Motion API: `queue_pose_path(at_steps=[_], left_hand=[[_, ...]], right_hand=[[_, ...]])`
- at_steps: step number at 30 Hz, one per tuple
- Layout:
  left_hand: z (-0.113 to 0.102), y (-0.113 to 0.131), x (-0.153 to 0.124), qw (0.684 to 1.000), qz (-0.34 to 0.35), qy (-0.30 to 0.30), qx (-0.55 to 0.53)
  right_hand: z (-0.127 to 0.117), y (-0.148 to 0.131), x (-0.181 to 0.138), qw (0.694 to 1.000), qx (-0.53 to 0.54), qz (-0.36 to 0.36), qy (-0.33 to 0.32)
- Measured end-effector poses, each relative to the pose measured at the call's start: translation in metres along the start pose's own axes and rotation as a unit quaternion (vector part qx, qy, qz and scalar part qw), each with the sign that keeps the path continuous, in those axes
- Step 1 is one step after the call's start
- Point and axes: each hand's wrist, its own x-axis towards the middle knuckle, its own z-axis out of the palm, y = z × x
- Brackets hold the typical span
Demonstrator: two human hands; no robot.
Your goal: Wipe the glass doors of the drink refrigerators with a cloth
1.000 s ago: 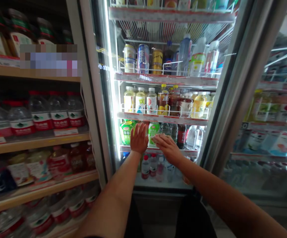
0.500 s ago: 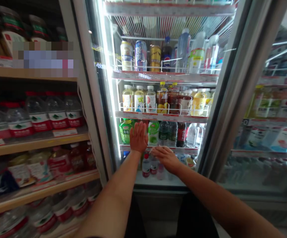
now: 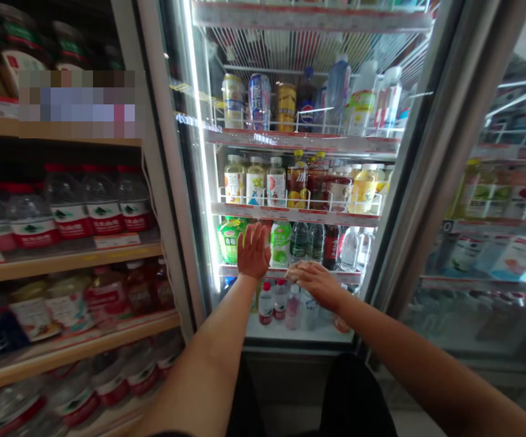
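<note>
I stand at an open drinks fridge with both arms reaching in. My left hand (image 3: 253, 250) is raised flat with fingers together and straight, in front of a bottle on the third shelf, between a green bottle (image 3: 229, 240) and a green-and-white bottle (image 3: 281, 243). Lower and to the right, my right hand (image 3: 313, 281) lies palm down with fingers stretched out at the front rail of that shelf (image 3: 349, 277). It holds nothing that I can see. Dark and clear bottles (image 3: 317, 241) stand just behind it.
The fridge door frame (image 3: 431, 152) angles open on the right, with more chilled drinks behind glass. Upper shelves hold cans (image 3: 260, 100) and juice bottles (image 3: 276, 180). Small bottles (image 3: 281, 300) stand on the bottom shelf. Wooden shelves (image 3: 67, 261) of water bottles fill the left.
My right hand dropped from the bottles on the third shelf toward the shelf's front rail, then drew slightly right. My left hand stayed in place.
</note>
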Motion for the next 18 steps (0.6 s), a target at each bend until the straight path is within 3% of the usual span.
queue_pose_path(at_steps=[2,6,11,15,18], left_hand=[[0.000,0.000,0.000,1.000,0.007,0.007,0.004],[-0.001,0.000,0.000,1.000,-0.005,-0.012,0.004],[0.000,0.000,0.001,1.000,-0.006,-0.013,0.012],[-0.001,0.000,0.001,1.000,-0.004,-0.006,0.012],[-0.001,0.000,0.001,1.000,-0.009,-0.013,0.001]], right_hand=[[-0.010,0.005,0.003,1.000,-0.011,0.019,0.012],[-0.025,0.016,0.012,1.000,-0.024,-0.009,0.006],[-0.042,0.032,0.024,0.994,-0.049,0.038,0.087],[-0.054,0.039,0.034,0.994,-0.056,0.019,0.094],[-0.060,0.044,0.044,0.988,-0.061,0.043,0.137]])
